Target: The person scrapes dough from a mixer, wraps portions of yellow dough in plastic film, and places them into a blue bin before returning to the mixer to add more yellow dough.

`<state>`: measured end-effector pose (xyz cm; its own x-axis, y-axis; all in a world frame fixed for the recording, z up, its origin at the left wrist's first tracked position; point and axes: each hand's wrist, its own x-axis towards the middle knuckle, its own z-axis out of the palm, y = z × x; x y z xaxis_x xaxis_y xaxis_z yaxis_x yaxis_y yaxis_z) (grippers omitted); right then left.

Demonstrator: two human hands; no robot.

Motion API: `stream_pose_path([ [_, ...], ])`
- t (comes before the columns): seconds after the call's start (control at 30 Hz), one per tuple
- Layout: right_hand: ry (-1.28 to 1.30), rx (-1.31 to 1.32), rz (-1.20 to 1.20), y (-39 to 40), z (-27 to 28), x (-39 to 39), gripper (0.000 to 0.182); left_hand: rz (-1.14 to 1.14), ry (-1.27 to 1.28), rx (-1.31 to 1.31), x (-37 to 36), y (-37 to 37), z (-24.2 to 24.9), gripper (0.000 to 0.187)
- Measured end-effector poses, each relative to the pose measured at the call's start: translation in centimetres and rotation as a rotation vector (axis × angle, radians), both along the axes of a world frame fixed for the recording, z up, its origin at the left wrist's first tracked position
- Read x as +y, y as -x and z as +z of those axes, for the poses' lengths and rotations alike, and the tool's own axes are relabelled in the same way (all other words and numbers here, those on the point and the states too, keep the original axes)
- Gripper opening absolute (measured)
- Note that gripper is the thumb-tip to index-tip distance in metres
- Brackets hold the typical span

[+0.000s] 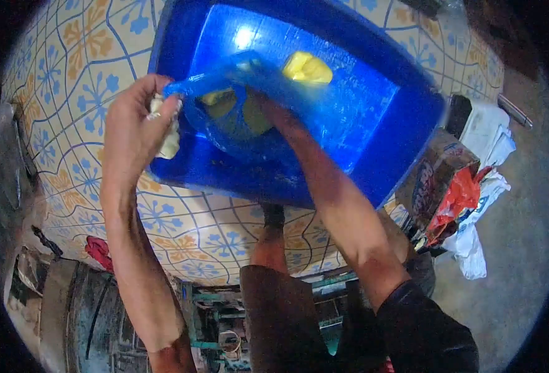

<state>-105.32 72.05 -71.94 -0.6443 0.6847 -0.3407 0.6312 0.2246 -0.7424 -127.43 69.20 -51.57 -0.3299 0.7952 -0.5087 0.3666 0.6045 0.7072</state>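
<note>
A thin blue plastic bag (pixel 224 133) is stretched over the left part of a large blue tub (pixel 405 146). My left hand (pixel 140 121) pinches the bag's edge at the tub's left rim, with a pale, lumpy piece (pixel 170 140) also held against the fingers. My right hand (pixel 268 115) reaches inside the bag; its fingers are hidden by the blue film, so what they hold does not show. Yellowish lumps show through the plastic near it. A yellow piece (pixel 308 68) lies on the tub's floor, right of the bag.
The tub stands on a patterned cloth (pixel 88 124). To the right are a cardboard box (pixel 442 165), a red plastic bag (pixel 458 196) and white bags (pixel 470 248). A red cloth (pixel 99 252) lies at lower left.
</note>
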Motion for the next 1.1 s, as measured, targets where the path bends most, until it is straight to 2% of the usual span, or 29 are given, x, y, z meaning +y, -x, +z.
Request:
stream_pose_path([
  [0.13,-0.09,-0.037,0.082,1.7,-3.1,1.7,0.043,-0.019,0.0,0.041,0.3,0.7,-0.3,0.015],
  [0.23,-0.141,0.032,0.088,2.8,-6.6,2.7,0.047,0.001,-0.051,0.053,0.2,0.5,-0.4,0.016],
  [0.27,-0.114,0.133,0.057,3.0,-7.9,2.8,0.048,-0.033,-0.075,0.093,0.0,0.7,-0.6,0.016],
  [0.33,0.353,0.665,-0.195,3.9,-6.0,3.3,0.05,-0.101,-0.129,0.166,-0.1,0.8,-1.1,0.016],
  [0.4,0.586,0.591,-0.154,5.4,-1.9,5.5,0.05,-0.085,-0.104,0.139,0.1,0.8,-1.0,0.016],
  [0.43,0.571,0.252,0.008,6.1,1.4,7.4,0.049,-0.051,-0.086,0.116,0.0,0.8,-1.2,0.017],
  [0.5,0.594,-0.077,0.101,6.7,2.1,8.4,0.047,-0.04,-0.081,0.118,0.0,0.8,-1.4,0.017],
  [0.57,0.698,-0.053,-0.032,6.8,-0.4,7.9,0.043,-0.087,-0.104,0.168,0.1,0.8,-1.7,0.017],
  [0.7,0.041,-0.085,0.179,6.0,-1.5,5.4,0.039,-0.048,-0.027,0.203,-0.3,0.9,-2.3,0.02],
  [0.8,-0.227,-0.007,0.227,3.5,0.7,1.0,0.04,0.119,-0.062,0.168,-0.5,0.9,-2.8,0.019],
  [0.93,-0.213,0.018,0.303,1.2,1.8,-2.6,0.042,0.116,-0.079,0.207,-0.3,1.2,-2.7,0.019],
  [1.1,0.021,0.149,0.207,3.5,-0.2,0.6,0.044,0.108,-0.162,0.129,-0.9,1.2,-3.4,0.017],
])
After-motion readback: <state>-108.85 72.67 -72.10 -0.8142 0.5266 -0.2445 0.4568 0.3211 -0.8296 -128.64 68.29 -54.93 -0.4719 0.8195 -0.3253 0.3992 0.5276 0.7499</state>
